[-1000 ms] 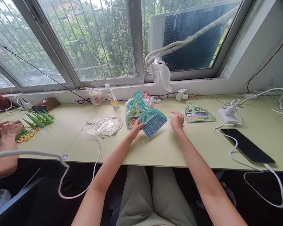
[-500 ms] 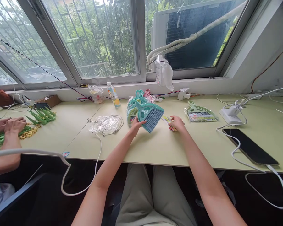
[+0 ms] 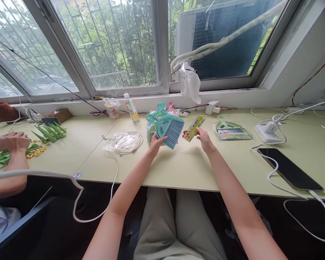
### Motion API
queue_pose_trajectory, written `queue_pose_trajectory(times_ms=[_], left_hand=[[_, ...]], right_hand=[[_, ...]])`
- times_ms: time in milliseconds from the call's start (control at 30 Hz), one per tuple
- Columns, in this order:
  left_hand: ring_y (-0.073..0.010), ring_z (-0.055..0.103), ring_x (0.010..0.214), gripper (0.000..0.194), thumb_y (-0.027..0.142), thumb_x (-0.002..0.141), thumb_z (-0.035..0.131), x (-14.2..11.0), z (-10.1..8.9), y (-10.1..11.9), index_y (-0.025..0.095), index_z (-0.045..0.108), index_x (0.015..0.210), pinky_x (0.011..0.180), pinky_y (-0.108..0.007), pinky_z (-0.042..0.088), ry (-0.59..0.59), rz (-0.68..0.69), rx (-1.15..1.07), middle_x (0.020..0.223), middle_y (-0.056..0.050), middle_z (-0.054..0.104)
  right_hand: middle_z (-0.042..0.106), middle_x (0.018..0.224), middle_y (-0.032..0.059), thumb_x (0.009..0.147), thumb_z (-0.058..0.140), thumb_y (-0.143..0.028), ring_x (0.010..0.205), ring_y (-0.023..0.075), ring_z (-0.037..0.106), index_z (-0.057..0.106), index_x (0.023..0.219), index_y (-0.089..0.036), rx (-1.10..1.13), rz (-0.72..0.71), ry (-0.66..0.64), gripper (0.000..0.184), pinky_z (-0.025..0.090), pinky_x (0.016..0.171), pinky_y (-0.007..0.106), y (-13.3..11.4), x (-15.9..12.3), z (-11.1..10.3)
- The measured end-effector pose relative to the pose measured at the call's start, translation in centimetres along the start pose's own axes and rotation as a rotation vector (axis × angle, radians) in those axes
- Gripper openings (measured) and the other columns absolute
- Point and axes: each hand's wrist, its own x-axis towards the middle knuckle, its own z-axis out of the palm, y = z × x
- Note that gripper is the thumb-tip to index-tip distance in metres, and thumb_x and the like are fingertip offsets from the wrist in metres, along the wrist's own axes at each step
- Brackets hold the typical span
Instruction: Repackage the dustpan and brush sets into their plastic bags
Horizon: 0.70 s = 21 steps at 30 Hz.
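My left hand is closed on a teal brush and dustpan set, tilted above the table with its blue bristles facing right. Between the thumb and fingers of my right hand is a yellow-green printed card with red pictures at its lower end, raised just right of the bristles. Behind the held set lies a pile of bagged brush and dustpan sets, partly hidden, with teal and pink handles showing. A green bagged set rests to the right of my right hand.
Coiled white cable in plastic lies left, a drink bottle behind it. A phone, charging cables and a white power adapter occupy the right. At far left, another person's hands work beside green pointed pieces.
My right hand has lifted the card from near the tabletop and turned its printed face into view. The brush and dustpan set in my left hand has shifted slightly left and up.
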Motion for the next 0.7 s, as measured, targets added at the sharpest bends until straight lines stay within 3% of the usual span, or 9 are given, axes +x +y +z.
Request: queue_pose_trajectory(times_ms=[133, 200, 367, 500, 700], left_hand=[[-0.0335, 0.061, 0.110, 0.062, 0.039, 0.055, 0.085, -0.2, 0.2, 0.1, 0.021, 0.059, 0.109, 0.095, -0.050, 0.051, 0.003, -0.028, -0.003, 0.108, -0.008, 0.067], [-0.0333, 0.062, 0.110, 0.062, 0.040, 0.057, 0.084, -0.2, 0.3, 0.1, 0.021, 0.059, 0.111, 0.094, -0.051, 0.052, -0.004, -0.028, 0.007, 0.109, -0.008, 0.067], [-0.0352, 0.061, 0.110, 0.064, 0.048, 0.062, 0.082, -0.3, 0.5, 0.0, 0.021, 0.058, 0.115, 0.091, -0.054, 0.054, -0.024, -0.007, 0.038, 0.112, -0.010, 0.066], [-0.0351, 0.061, 0.111, 0.064, 0.052, 0.063, 0.080, -0.4, 0.6, -0.1, 0.022, 0.056, 0.115, 0.091, -0.052, 0.054, -0.050, -0.008, 0.024, 0.115, -0.010, 0.066], [-0.0333, 0.062, 0.110, 0.061, 0.055, 0.067, 0.076, -0.5, 0.6, 0.1, 0.022, 0.056, 0.115, 0.089, -0.050, 0.055, -0.088, -0.003, 0.035, 0.118, -0.010, 0.065]], right_hand=[[0.065, 0.076, 0.0009, 0.069, 0.068, -0.054, 0.066, 0.0136, 0.056, 0.067, 0.088, -0.021, 0.154, 0.038, -0.281, 0.038, 0.043, 0.056, 0.025, -0.3, -1.5, 1.3], [0.067, 0.080, 0.0020, 0.066, 0.072, -0.054, 0.068, 0.0141, 0.058, 0.069, 0.091, -0.021, 0.167, 0.040, -0.348, 0.042, 0.044, 0.058, 0.026, -0.3, -2.3, 2.2], [0.069, 0.088, 0.0043, 0.060, 0.078, -0.050, 0.055, 0.0098, 0.055, 0.066, 0.084, -0.020, 0.204, -0.006, -0.192, 0.041, 0.040, 0.048, 0.025, -0.4, -3.8, 4.3], [0.070, 0.093, 0.0075, 0.057, 0.083, -0.044, 0.060, 0.0128, 0.063, 0.065, 0.084, -0.018, 0.217, 0.039, -0.190, 0.041, 0.045, 0.051, 0.025, -0.4, -4.3, 4.9], [0.070, 0.087, 0.0078, 0.061, 0.080, -0.044, 0.054, 0.0125, 0.060, 0.062, 0.081, -0.018, 0.067, 0.033, -0.179, 0.038, 0.040, 0.044, 0.024, 0.0, -4.2, 5.0]])
